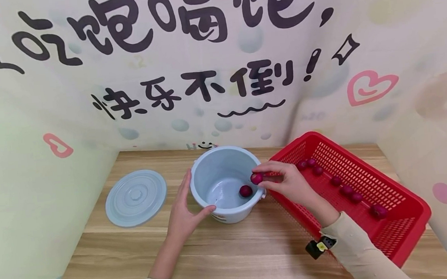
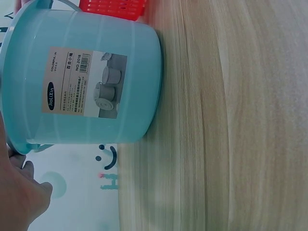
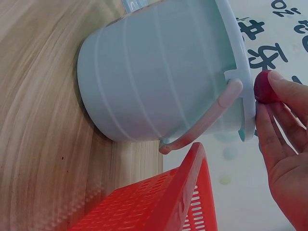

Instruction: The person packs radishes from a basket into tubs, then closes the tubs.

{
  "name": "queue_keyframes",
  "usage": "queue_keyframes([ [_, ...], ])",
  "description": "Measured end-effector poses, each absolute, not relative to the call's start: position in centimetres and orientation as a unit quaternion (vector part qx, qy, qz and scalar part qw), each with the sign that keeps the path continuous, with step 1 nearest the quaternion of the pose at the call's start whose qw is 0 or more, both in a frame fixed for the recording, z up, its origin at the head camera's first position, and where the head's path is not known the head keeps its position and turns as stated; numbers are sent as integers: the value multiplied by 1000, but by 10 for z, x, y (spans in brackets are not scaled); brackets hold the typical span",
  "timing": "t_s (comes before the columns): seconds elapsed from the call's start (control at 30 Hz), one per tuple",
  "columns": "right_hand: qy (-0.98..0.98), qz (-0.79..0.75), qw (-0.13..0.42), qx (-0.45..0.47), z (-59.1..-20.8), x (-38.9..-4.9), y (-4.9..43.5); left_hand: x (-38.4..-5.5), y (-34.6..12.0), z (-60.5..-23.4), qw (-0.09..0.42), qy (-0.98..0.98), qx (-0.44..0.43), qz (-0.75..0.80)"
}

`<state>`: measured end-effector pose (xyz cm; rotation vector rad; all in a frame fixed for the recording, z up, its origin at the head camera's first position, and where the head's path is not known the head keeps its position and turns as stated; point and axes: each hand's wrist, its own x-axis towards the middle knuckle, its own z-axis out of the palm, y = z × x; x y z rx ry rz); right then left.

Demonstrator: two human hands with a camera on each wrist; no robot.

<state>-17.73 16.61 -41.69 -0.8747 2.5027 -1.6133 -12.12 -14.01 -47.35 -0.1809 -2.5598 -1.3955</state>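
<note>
A light blue bucket (image 1: 230,215) stands upright on the table, with a paper label (image 2: 86,82) on its side. My left hand (image 1: 183,217) is spread against the bucket's left rim, thumb on the near edge. One dark red round fruit (image 1: 245,191) lies on the bucket's floor. Over the right rim my right hand (image 1: 291,182) pinches another dark red fruit (image 1: 256,178) between thumb and fingers; the right wrist view also shows this fruit (image 3: 264,87) at the rim. The bucket's handle (image 3: 207,120) hangs down on the right side.
Right of the bucket stands a red perforated basket (image 1: 369,166) holding several dark red fruits (image 1: 347,190). A light blue round lid (image 1: 136,198) lies on the wooden table (image 1: 226,263) to the left. Printed walls (image 1: 206,127) enclose the back and sides.
</note>
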Motion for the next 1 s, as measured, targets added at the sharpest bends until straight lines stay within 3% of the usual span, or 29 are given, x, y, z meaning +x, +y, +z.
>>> queue_keyframes([
  [1.0, 792, -541, 30, -281, -419, -177, 166, -120, -140, -472, 102, -871, -56, -477],
])
